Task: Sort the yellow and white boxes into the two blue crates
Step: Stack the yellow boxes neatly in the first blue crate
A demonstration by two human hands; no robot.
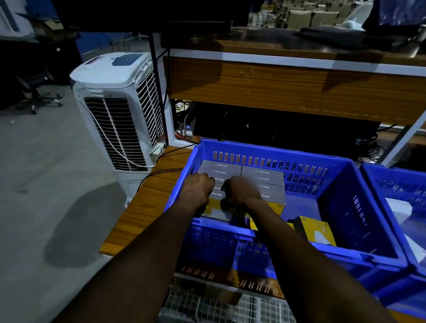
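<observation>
We are looking down in a dim room at a wooden table (143,207) that is carrying two blue crates side by side, with a white air cooler (119,109) standing on the grey floor just off its left end and a wooden desk panel (300,89) rising behind. Cables are trailing from the cooler across the table's far corner, an office chair (38,96) is sitting in the shadows at far left, and a wire-mesh shelf (221,310) is showing below the table's near edge.

We are judging the sorting to be well along. In the left crate (270,150) the packed yellow boxes (268,183) are standing on edge in two neat rows against the far wall, grey printed faces up. A loose yellow box (314,230) is lying tilted near the front wall, and another (254,224) is peeking out beside our right forearm, so both are waiting to be lined up. The right crate (407,175) is holding white boxes (397,209), though the frame edge is cutting most of it off.

Both hands are working inside the left crate, at the near end of the left row. The left hand (199,185) and the right hand (240,192) are lying close together, knuckles up, fingers curling down out of sight — we cannot tell whether they are gripping a box or only pressing the row tight.
</observation>
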